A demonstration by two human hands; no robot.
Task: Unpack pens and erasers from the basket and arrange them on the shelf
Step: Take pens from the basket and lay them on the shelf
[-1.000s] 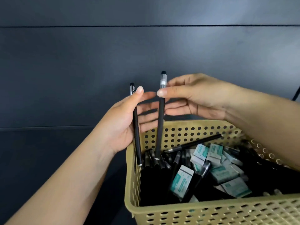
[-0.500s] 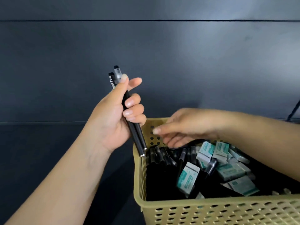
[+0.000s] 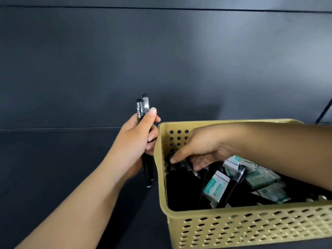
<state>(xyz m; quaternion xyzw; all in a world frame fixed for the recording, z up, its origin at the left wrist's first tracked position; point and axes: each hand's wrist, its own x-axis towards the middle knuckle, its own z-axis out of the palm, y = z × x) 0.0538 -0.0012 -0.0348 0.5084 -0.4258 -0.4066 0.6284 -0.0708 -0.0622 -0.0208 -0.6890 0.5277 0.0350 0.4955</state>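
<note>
I am gathering pens; my left hand point(image 3: 133, 141) grips two pens point(image 3: 145, 141) upright just outside the basket point(image 3: 251, 229); my right hand point(image 3: 195, 151) reaches among loose pens point(image 3: 181, 165) inside, fingers point(image 3: 175, 159) touching one, grasp not yet closed I think; erasers point(image 3: 216, 187) lie beside; next, pinch one and lift.

Dark grey panelled wall point(image 3: 161, 60) with horizontal seams; thin black cable point(image 3: 323, 112) at far right.

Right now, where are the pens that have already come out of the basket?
The two black pens stand upright in the left hand, left of centre, just outside the left wall of the yellow basket.
</note>
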